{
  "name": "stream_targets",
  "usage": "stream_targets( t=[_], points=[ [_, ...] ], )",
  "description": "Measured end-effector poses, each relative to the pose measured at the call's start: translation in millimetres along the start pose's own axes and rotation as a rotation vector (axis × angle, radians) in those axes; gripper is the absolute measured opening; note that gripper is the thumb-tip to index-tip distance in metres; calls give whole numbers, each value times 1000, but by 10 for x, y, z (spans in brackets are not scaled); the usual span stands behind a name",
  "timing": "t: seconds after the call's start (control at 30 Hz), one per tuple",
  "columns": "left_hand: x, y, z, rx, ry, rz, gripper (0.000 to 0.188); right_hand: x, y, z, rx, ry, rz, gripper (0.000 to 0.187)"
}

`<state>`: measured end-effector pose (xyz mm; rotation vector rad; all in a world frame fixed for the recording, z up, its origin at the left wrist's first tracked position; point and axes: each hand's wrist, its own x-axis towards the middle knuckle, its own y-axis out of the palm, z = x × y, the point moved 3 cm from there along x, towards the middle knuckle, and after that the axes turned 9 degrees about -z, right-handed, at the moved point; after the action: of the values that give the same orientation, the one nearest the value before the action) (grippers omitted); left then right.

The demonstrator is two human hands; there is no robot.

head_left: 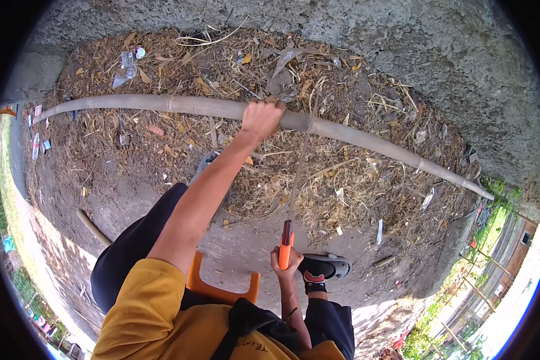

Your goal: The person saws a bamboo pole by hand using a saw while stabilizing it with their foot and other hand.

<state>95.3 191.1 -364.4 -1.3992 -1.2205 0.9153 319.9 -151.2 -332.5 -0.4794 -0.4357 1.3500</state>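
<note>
A long, pale bamboo pole (207,108) stretches from side to side above the littered ground, curved by the lens. My left hand (263,119) is closed over it from above, near the middle. In my right hand (287,261) is the orange handle of a hand saw (285,251), close to my body. Its thin blade runs away from me and meets the pole beside a joint, a little right of my left hand. I cannot make out how deep the blade sits in the bamboo.
A rough grey concrete wall (438,54) rises behind the pole. Dry straw, leaves and plastic scraps (126,69) cover the dirt. An orange plastic stool (222,291) is under me. My shoe (330,266) stands right of the saw handle; a short stick (93,227) lies left.
</note>
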Motion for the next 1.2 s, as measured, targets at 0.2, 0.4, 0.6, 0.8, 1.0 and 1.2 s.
stream_targets(
  t=[0.2,0.4,0.6,0.8,1.0,1.2],
  points=[
    [54,-137,-28,-12,-37,129,33,29,-225,120,-43,31,-54,25],
    [122,-190,42,18,-28,217,44,259,-1007,499,98,230,-68,33],
    [210,-236,35,7,-28,294,44,-137,-1618,588,380,474,-187,19],
    [304,-297,83,-22,-13,343,36,-175,-1705,619,30,385,-168,15],
    [479,-241,174,-77,-39,480,38,-272,-1779,665,-33,197,-70,33],
    [590,-163,274,-167,-33,617,37,-196,-1661,838,-22,179,11,28]
  ],
)
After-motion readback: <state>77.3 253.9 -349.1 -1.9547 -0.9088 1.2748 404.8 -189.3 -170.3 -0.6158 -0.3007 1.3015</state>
